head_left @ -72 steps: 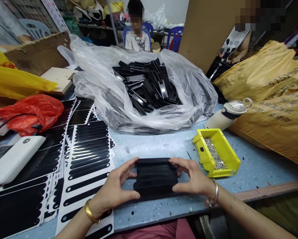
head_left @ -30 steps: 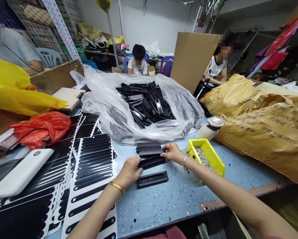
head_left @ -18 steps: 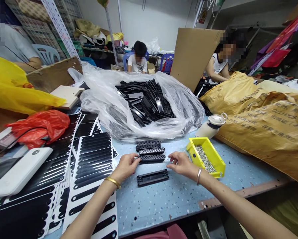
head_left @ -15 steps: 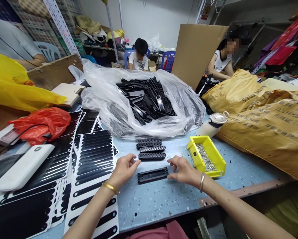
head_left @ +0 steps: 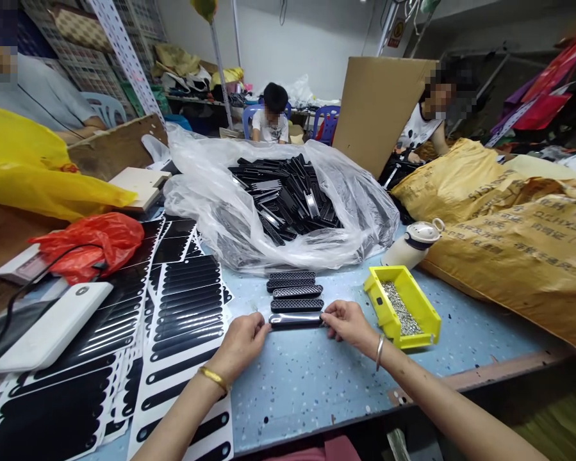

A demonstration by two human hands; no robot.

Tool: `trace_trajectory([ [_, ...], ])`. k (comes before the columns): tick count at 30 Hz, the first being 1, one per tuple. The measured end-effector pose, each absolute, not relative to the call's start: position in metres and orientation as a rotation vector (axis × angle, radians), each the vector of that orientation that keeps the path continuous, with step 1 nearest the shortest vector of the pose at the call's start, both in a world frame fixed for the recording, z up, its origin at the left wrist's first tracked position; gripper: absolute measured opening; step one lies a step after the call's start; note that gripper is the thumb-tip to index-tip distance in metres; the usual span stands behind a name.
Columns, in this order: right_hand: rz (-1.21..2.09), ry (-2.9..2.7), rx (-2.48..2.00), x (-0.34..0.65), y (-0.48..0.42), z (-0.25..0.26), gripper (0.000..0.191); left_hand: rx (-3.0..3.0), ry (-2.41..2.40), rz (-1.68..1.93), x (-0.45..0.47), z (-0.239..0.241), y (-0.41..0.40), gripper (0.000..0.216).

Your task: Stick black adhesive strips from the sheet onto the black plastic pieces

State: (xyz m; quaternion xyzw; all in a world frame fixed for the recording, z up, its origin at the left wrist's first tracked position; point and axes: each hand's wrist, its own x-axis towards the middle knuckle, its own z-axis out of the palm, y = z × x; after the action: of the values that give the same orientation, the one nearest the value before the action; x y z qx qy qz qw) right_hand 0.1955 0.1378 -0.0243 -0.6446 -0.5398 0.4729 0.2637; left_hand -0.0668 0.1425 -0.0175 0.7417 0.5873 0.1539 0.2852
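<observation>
One yellow plastic bag [head_left: 32, 166] at the far left, a person in a pale top [head_left: 47, 89] behind it. Next, white slab-shaped device [head_left: 52, 330] with rounded corners, lying at an angle. Crumpled red plastic bag [head_left: 98, 243] just beyond it, black cable [head_left: 52, 262] draped across the front.

Moving right: overlapping sheets with black strips [head_left: 186, 301], rows of round-ended shapes on white backing, running to the near table edge.

Left hand [head_left: 245, 339], gold bangle [head_left: 213, 379] on the wrist: fingertips pinching the left end of the glossy black bar [head_left: 295, 320]. Bar lies crosswise between the two hands, at or just above the blue speckled table [head_left: 288, 403]; can't tell if it's touching down. Short row of textured black bars [head_left: 296, 305] directly behind it, roughly parallel, patterned faces up. Clear plastic bag [head_left: 211, 186] behind those, rolled open, heaped with loose black parts [head_left: 288, 192]. Person in a white shirt [head_left: 271, 125] further back.

Right hand [head_left: 350, 325], silver bangle [head_left: 380, 352]: thumb and fingers gripping the bar's right end.

Cardboard panel [head_left: 378, 115] standing at the back. Yellow bin [head_left: 419, 338] near the right hand, small metal parts [head_left: 400, 307] inside. Pale bottle [head_left: 407, 250] behind the bin, tilted. Printed yellow-brown sack [head_left: 513, 269] fills the right side.
</observation>
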Motion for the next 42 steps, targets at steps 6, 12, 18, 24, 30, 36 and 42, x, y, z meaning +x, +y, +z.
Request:
trace_trajectory([
  [6,0.688,-1.574,-1.657,0.208,0.166,-0.023,0.030,1.841,1.690,0.761,-0.072,-0.022,0.163,0.040],
  [12,0.491,-1.570,-1.606,0.181,0.224,-0.033,0.042,1.804,1.640,1.054,-0.041,-0.033,0.206,0.040],
  [18,0.432,-1.571,-1.569,0.165,0.223,-0.050,0.030,1.834,1.604,1.064,-0.026,-0.052,0.198,0.043],
  [24,0.400,-1.614,-1.509,0.168,0.182,-0.052,0.026,1.858,1.566,1.071,-0.030,-0.059,0.149,0.042],
  [30,0.371,-1.631,-1.498,0.170,0.154,-0.051,0.026,1.871,1.553,1.051,-0.028,-0.052,0.123,0.043],
  [36,0.307,-1.593,-1.581,0.196,0.126,-0.031,0.026,1.938,1.712,0.908,-0.051,-0.032,0.110,0.034],
  [42,0.539,-1.711,-1.699,0.195,0.083,-0.031,0.044,1.944,1.577,0.612,-0.057,-0.028,0.088,0.030],
])
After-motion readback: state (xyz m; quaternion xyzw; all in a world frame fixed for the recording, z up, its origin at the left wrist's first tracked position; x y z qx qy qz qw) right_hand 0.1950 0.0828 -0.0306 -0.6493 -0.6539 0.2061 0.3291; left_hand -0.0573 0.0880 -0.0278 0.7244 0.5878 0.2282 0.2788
